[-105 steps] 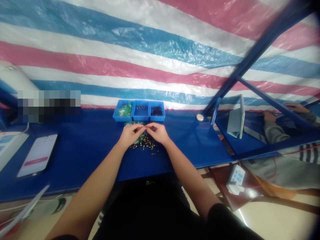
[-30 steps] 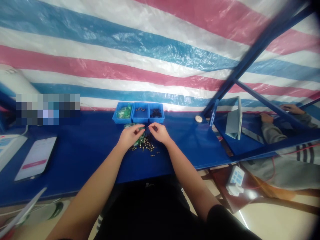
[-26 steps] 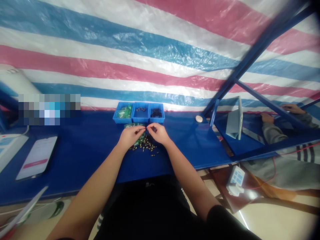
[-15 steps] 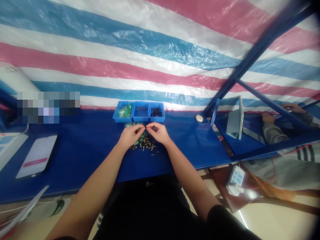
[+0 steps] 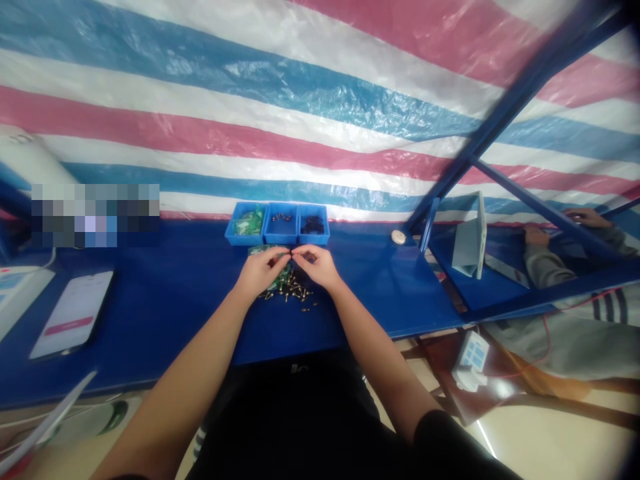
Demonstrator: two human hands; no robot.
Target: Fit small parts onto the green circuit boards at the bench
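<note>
My left hand (image 5: 260,271) and my right hand (image 5: 317,266) meet fingertip to fingertip above a loose heap of small brass parts (image 5: 294,291) on the blue table (image 5: 165,307). Both hands are closed in a pinch on something tiny between them that I cannot make out. Small green pieces (image 5: 279,276) lie under my left hand. Just behind the hands stand three joined blue bins (image 5: 279,224): the left one holds green pieces, the middle one a few brass parts, the right one dark parts.
A phone (image 5: 73,312) with a lit screen lies at the left, a white device (image 5: 15,297) beside it. A small round white object (image 5: 399,236) sits near a blue frame post (image 5: 429,223). Another person's hands (image 5: 537,235) work behind a standing tablet (image 5: 470,238) at right.
My right hand drew slightly apart from the left a second ago, then came back fingertip to fingertip. The hands have stayed over the brass heap throughout.
</note>
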